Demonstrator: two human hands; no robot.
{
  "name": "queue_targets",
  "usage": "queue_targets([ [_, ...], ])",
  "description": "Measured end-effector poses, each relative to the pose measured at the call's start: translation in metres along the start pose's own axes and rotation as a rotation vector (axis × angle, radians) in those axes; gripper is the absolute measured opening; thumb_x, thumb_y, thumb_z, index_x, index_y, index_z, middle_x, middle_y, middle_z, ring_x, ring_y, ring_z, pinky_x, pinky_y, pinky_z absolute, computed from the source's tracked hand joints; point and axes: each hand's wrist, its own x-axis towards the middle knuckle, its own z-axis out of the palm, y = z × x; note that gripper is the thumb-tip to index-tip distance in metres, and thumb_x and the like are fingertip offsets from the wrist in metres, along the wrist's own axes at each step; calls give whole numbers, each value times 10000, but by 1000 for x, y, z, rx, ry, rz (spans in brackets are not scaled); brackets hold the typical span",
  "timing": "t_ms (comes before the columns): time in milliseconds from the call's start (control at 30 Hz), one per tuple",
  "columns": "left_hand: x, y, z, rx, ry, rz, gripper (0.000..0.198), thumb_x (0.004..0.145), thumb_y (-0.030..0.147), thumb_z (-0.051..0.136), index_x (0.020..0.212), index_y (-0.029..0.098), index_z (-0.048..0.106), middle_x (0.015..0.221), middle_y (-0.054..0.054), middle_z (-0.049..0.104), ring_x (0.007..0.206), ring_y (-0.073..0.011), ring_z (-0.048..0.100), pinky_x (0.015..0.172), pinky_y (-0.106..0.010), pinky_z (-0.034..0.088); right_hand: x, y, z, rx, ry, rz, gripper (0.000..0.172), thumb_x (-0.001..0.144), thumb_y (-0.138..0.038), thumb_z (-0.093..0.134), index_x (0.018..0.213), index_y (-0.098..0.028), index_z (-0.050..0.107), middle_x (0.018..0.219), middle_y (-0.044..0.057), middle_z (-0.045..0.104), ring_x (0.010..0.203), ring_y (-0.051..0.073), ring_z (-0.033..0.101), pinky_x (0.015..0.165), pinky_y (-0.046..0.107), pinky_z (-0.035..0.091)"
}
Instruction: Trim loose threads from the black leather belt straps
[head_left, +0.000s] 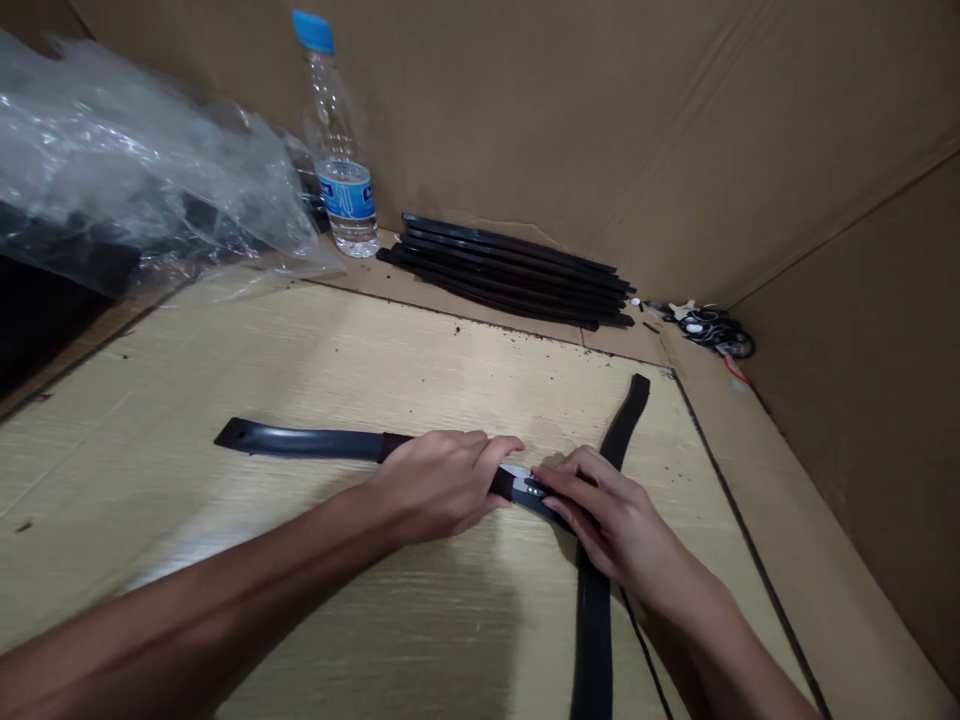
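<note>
A long, dark, slightly curved strip (315, 442) lies across the board, with a hole near its left end and a brown-black band further along. My left hand (442, 483) is closed around its middle. Close by, my right hand (604, 510) pinches a small silver-grey piece (529, 487) with light dots on it, against the strip's right part. Its exact kind is unclear, as fingers cover some of it. Beneath my right hand passes a second dark strip (595, 630), running from the near edge to the upper right.
Several dark strips (510, 270) lie stacked along the cardboard wall (600, 120). A water bottle (346, 195) with a blue cap stands beside clear plastic wrapping (165, 170). Tangled cords and scraps (709, 325) sit in the right corner. Dark crumbs dot the pale board (262, 350).
</note>
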Motion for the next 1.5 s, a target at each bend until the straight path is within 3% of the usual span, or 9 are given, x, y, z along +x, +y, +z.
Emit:
queue_targets([
  [233, -2, 1, -2, -36, 4, -19, 416, 871, 372, 565, 1218, 148, 515, 1085, -114, 693, 959, -264, 666, 794, -369, 517, -8, 8, -19, -3, -54, 117, 254, 944, -157, 465, 1141, -208, 616, 1005, 92, 614, 952, 213, 611, 817, 362, 541],
  [533, -2, -1, -4, 47, 9, 98, 317, 904, 346, 534, 1196, 222, 537, 925, -45, 681, 842, -208, 650, 688, -289, 486, -10, 33, -19, -286, 87, 161, 233, 916, -181, 530, 1104, -198, 667, 949, 98, 678, 888, 253, 580, 752, 410, 534],
  [667, -1, -3, 0, 143, 47, 168, 279, 920, 369, 501, 1180, 295, 572, 855, -30, 640, 769, -201, 621, 630, -279, 459, -11, 35, -18, -303, 122, 176, 243, 915, -224, 547, 1129, -205, 660, 987, 102, 692, 938, 269, 563, 784, 451, 533],
  [833, -2, -3, 4, 136, 41, 155, 256, 924, 379, 492, 1135, 263, 579, 889, -36, 640, 796, -208, 616, 653, -294, 464, -9, 25, -23, -286, 201, 139, 220, 913, -220, 547, 1097, -183, 662, 1023, 123, 687, 972, 276, 564, 807, 464, 532],
  [967, -2, -3, 6, 131, 34, 151, 243, 930, 380, 474, 1095, 236, 579, 889, -44, 638, 786, -209, 615, 647, -297, 466, -6, 4, -16, -149, 104, 101, 231, 909, -250, 574, 1130, -192, 610, 1051, 114, 668, 999, 257, 575, 830, 429, 536],
  [1067, -2, -4, 7, 125, 50, 148, 259, 934, 388, 456, 1075, 211, 584, 891, -58, 643, 789, -218, 615, 677, -320, 471, -4, -8, -2, -78, -26, 73, 391, 864, -302, 646, 1220, -189, 532, 1113, 114, 639, 1036, 257, 570, 880, 436, 533],
  [1200, -2, -1, 8, 161, 135, 169, 295, 944, 382, 436, 1078, 168, 589, 891, -75, 656, 807, -227, 605, 749, -351, 451, -3, -10, 16, -83, 21, 90, 264, 917, -192, 540, 1180, -178, 528, 1070, 118, 643, 982, 241, 612, 862, 428, 552],
  [1333, -3, 4, 7, 259, 265, 200, 382, 938, 363, 462, 1266, 170, 494, 850, -58, 649, 800, -229, 584, 791, -372, 417, -5, -6, 17, -124, 83, 44, 240, 940, -173, 474, 1176, -168, 520, 1094, 137, 635, 999, 243, 632, 850, 409, 568],
  [1500, -6, -1, 7, 332, 393, 116, 515, 872, 134, 499, 1372, 214, 405, 864, -58, 632, 828, -240, 546, 820, -409, 373, -9, -1, 8, -187, 119, 42, 307, 938, -158, 475, 1242, -181, 506, 1107, 129, 611, 1007, 231, 628, 843, 378, 570],
])
